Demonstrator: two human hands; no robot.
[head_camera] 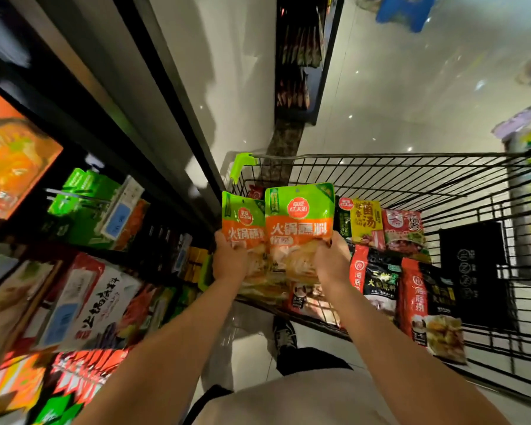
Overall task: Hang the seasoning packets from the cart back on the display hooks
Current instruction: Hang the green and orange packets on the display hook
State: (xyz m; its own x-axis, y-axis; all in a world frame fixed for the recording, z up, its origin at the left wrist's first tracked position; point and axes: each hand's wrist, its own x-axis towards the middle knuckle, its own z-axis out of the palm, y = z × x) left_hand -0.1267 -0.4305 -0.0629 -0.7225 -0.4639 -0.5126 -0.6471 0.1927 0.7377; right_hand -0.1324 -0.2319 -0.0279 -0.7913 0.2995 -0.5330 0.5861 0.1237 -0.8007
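Two green-and-orange seasoning packets are held upright over the near left corner of the wire cart (380, 157). My left hand (229, 260) grips the lower part of the left packet (242, 219). The right packet (299, 222), which overlaps the left one, is gripped at its lower right edge by my right hand (331, 262). Several more packets lie in the cart: a yellow one (367, 222), a red one (403, 230) and red-and-black ones (376, 276). The display (83, 207) with hanging packets is on my left, blurred.
A black bag (472, 265) lies at the right side of the cart. A green plastic corner (242, 164) caps the cart's near left rim. Shiny floor stretches ahead, with a blue stool (405, 10) far off. My shoe (284, 332) is beside the cart.
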